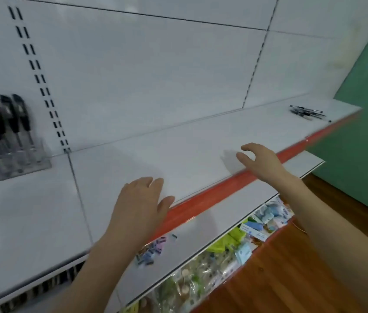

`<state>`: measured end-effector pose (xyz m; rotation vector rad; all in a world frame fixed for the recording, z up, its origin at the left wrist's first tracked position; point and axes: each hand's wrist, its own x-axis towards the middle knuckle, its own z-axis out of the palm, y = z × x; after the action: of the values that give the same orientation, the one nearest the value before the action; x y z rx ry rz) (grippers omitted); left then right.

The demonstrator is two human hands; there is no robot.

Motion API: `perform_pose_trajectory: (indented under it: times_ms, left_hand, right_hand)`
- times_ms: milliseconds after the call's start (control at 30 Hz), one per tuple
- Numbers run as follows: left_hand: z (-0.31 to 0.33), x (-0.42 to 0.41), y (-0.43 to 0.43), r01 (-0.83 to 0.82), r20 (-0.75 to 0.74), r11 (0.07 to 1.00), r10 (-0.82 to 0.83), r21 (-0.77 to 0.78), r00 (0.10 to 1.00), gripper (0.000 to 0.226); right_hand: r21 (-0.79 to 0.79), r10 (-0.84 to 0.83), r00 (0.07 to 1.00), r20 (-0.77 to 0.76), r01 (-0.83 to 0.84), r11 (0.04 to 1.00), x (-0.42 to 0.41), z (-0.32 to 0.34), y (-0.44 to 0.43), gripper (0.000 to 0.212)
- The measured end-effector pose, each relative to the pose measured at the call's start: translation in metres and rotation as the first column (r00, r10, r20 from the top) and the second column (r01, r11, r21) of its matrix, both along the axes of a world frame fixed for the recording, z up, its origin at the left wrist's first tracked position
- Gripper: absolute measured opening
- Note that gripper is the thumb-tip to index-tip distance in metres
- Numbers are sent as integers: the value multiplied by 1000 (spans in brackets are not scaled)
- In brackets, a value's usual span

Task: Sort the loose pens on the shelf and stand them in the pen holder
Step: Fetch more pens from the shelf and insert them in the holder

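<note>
Both hands are hovering empty over the white shelf [178, 143] here. The left hand [139, 204] is lying flat, fingers spread, at the shelf's red front edge [212, 197]; the right hand [261, 161] is reaching out with fingers loosely curled, gripping nothing. The loose pens [307, 112] are lying in a small heap at the shelf's far right end, well apart from either hand. Over at the far left end, the clear pen holder [9, 141] is already carrying a row of dark pens standing upright. So the job is looking partly done, with that last heap waiting to be fetched across.
</note>
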<state>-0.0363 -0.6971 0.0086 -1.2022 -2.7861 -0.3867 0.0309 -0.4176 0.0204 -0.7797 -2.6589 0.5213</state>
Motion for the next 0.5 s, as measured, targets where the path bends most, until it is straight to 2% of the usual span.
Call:
perform_pose_trajectory:
  times_ms: [300, 500]
  left_hand:
    - [2, 74, 209, 242, -62, 970, -240, 17, 969, 49]
    - [0, 106, 319, 356, -60, 933, -353, 49, 934, 56]
  right_hand:
    - [5, -151, 988, -32, 151, 988, 131, 7, 165, 43]
    - [-10, -223, 974, -49, 223, 975, 171, 2, 243, 43]
